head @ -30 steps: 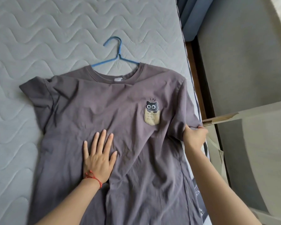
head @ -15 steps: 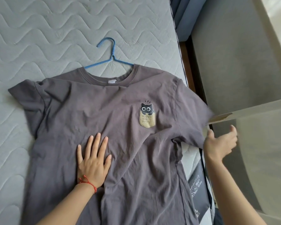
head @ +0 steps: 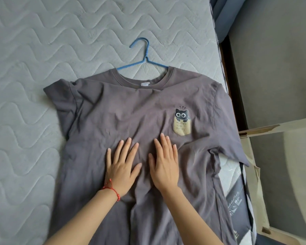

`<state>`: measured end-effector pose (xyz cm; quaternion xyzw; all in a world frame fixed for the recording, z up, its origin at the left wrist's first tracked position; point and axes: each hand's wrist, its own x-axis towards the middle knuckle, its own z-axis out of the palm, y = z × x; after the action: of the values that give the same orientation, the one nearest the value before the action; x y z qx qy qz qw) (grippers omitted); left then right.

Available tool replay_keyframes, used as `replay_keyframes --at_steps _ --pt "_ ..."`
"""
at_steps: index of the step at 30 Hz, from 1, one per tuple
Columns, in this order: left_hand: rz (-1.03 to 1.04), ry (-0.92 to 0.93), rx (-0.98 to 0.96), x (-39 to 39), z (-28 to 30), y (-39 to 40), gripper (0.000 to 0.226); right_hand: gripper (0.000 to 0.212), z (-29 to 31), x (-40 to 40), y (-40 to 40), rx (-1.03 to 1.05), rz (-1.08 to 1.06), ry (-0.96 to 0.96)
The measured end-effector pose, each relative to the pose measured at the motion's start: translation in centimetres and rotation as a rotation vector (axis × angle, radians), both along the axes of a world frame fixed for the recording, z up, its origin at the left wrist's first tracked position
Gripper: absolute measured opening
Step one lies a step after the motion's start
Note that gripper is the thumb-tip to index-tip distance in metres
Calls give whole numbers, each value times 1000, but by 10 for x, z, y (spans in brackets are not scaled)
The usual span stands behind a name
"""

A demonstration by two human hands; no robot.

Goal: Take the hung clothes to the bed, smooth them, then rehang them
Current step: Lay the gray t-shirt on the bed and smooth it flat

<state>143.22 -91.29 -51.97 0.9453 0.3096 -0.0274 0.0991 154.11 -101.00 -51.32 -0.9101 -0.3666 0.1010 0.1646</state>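
Note:
A grey T-shirt [head: 124, 110] with a cat pocket print [head: 182, 122] lies spread face up on the quilted grey mattress [head: 42, 50]. A blue hanger [head: 143, 55] is still inside the shirt, its hook poking out of the collar. My left hand [head: 121, 167], with a red string bracelet, lies flat on the middle of the shirt, fingers spread. My right hand [head: 163, 165] rests flat beside it, palm down, just below the print. Neither hand grips the fabric. The shirt's right sleeve [head: 235, 149] hangs over the bed's edge.
The bed's right edge [head: 221, 55] runs top to bottom, with a dark gap and grey floor [head: 276, 76] beyond it. A beige panel or frame [head: 276, 126] juts in from the right near the sleeve. A blue curtain or cloth [head: 223, 11] shows at the top.
My right hand let go of the right sleeve, swung out past the bed edge, then came back and landed flat on the shirt beside my left hand. The sleeve now lies spread out.

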Motion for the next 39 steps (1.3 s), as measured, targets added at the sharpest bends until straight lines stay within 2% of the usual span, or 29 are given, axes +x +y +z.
replay_keyframes --at_steps 3,5,8,11,14,18,23,27,30,32,35,37,39 --pt "-22 -229 -138 -10 19 30 52 47 -6 -2 2 -2 -29 -56" --pt "44 -357 -115 -20 32 65 46 48 -7 -3 2 9 -36 -89" --pt "300 -466 -71 -30 43 131 42 49 -8 -3 3 4 -42 -113" --pt "653 -528 -182 -29 46 185 40 50 -10 -2 4 -4 -42 -120" --pt "763 -533 -344 -16 41 225 48 50 -13 -2 6 -13 -51 -121" --pt "804 -652 -587 1 38 257 78 52 -15 -1 5 -33 -43 -147" --pt "690 -524 -622 3 49 281 49 53 -16 -1 7 -75 -46 -138" --pt "587 -567 -562 -5 67 296 24 54 -14 -1 8 -108 -49 -123" --pt "509 -570 -495 3 88 310 32 55 -14 -2 9 -123 -53 -117" --pt "538 -546 -458 8 95 316 30 55 -14 -2 9 -130 -52 -113" --pt "607 -287 -366 1 90 319 50 55 -13 -2 9 -138 -55 -112" --pt "683 -117 -419 -17 76 319 54 56 -13 -2 9 -137 -56 -113" --pt "830 -152 -568 -36 62 316 60 56 -14 -2 9 -139 -57 -115"
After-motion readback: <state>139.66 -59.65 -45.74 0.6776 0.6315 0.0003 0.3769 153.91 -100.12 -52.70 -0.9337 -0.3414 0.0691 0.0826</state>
